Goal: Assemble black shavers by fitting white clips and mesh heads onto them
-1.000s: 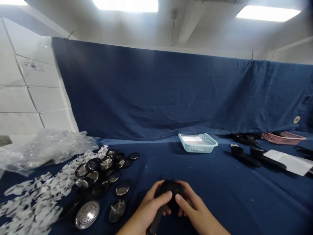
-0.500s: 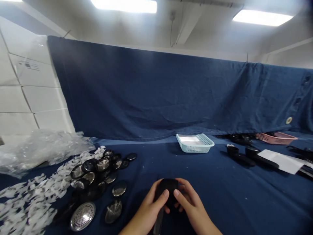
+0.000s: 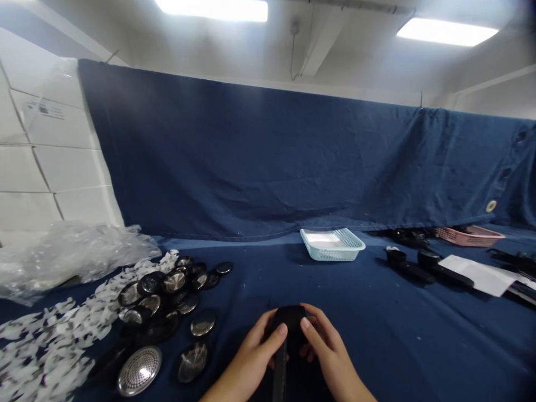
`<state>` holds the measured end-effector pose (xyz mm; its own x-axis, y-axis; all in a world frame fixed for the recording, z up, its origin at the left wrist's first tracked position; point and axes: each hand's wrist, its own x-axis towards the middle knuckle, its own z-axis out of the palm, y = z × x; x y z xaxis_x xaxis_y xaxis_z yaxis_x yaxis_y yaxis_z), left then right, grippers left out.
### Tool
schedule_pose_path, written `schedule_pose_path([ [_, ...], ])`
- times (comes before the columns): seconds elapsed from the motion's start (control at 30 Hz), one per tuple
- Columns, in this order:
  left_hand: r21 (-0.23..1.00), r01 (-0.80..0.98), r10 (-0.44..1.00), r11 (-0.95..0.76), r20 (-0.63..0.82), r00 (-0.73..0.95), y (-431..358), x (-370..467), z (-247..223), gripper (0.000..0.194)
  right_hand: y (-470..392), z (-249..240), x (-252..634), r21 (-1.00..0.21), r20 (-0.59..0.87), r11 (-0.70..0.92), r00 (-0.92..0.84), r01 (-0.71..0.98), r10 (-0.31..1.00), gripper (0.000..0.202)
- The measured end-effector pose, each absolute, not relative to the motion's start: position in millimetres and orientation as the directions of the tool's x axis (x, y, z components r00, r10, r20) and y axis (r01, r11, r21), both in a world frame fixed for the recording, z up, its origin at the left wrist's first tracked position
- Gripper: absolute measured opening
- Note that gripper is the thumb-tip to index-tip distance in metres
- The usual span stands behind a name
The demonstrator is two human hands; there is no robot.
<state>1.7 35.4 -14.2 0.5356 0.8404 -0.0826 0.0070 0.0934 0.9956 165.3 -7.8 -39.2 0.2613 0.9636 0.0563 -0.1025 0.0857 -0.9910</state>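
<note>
Heaped leftward: white scraps [image 3: 62, 358], dark discs [image 3: 173, 282]
Counted: one blue basket [image 3: 335, 255], one pink basket [image 3: 469, 239]
Black part [image 3: 290, 316]: pinched by left hand [image 3: 263, 345], right hand [image 3: 325, 339]

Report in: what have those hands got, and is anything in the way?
Left hand, right hand: fingers closed on a black piece. Its handle points toward the person. Nothing seen blocking them; round metal-faced discs lie left, apart from both hands.

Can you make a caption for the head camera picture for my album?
Left hand and right hand hold a black piece over blue cloth.
</note>
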Motion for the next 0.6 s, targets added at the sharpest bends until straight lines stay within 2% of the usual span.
schedule_pose_path([
  [0.27,0.99,0.039,0.841,0.139,-0.138,0.523,36.6,2.0,-13.8,0.057,-8.0,-35.9,168.6,-0.998,0.033,0.042,0.206,-0.037,0.978,0.059],
  [0.6,0.99,0.036,0.847,0.136,-0.135,0.515,37.0,2.5,-15.6,0.057,-10.1,-30.2,168.0,-0.999,0.033,0.04,0.192,-0.032,0.981,0.056],
])
